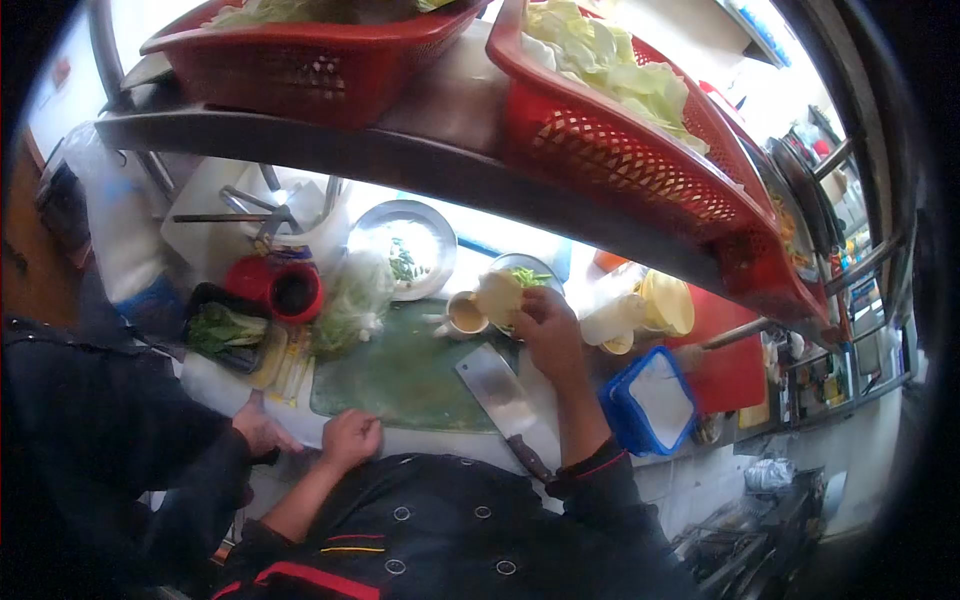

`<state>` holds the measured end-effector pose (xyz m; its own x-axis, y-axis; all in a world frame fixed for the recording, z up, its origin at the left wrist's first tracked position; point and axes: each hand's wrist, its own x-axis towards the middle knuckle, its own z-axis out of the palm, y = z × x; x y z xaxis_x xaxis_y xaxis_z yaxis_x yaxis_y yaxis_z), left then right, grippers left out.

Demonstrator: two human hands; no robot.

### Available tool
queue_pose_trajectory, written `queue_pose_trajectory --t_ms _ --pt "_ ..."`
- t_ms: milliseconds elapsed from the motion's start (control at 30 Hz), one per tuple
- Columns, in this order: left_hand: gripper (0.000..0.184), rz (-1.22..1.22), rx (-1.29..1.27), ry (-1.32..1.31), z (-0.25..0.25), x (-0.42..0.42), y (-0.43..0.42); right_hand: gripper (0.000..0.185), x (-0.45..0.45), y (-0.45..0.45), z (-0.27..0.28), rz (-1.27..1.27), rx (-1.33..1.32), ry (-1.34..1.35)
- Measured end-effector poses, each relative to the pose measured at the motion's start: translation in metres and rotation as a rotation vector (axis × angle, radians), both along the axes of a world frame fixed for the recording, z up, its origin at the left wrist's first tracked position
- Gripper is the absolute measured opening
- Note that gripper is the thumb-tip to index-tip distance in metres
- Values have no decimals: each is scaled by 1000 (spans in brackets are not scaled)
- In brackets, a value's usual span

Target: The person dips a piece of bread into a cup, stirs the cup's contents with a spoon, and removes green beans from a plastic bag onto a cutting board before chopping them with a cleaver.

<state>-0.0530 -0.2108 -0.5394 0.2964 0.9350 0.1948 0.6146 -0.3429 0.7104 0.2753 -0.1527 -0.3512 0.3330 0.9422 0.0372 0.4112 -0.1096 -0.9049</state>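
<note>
My right hand is raised above the far side of the green cutting board, pinching a pale, round, flat disc whose kind I cannot make out. Just left of the disc is a light mug of brown liquid. A bowl of chopped greens sits behind my fingers, partly hidden. My left hand rests closed at the board's near edge, with nothing showing in it. Between my hands a cleaver lies at the board's right side, its dark handle pointing toward me.
A co-worker's hand is at the counter edge, left of mine. Bagged greens, a black tray of leafy vegetables and a red container stand left. A blue tub is right. Red baskets fill the overhead shelf.
</note>
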Motion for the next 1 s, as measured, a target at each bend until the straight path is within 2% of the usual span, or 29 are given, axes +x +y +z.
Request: queue_pose_trajectory --t_ms 33,100,200,433,500,633,700,833,900,933,1000 --pt "13 9 -4 3 0 -1 -2 33 2 4 -7 4 -3 2" --pt "13 3 -7 27 2 -1 -2 37 4 13 -15 9 -2 -227" --pt "13 -6 -32 53 13 2 -1 37 4 26 -19 23 -152 -283" --pt "13 -20 -4 31 14 0 -1 29 7 64 -47 117 -191 -412" --pt "12 -18 12 3 10 0 0 30 6 72 -45 194 -201 -559" --pt "10 -7 28 -4 9 -1 -2 33 5 95 -48 307 -280 -690" --pt "9 -4 47 2 6 -2 -1 33 5 103 -52 487 -324 -922" --pt "10 -8 31 -11 2 -1 0 31 8 120 -65 464 -421 -889" --pt "11 -1 15 -1 3 -1 0 33 12 127 -68 887 -214 -1282" --pt "11 0 -2 8 5 -1 0 33 10 127 -70 889 -212 -1283" --pt "12 -5 0 2 11 0 0 35 3 124 -76 452 -343 -918"
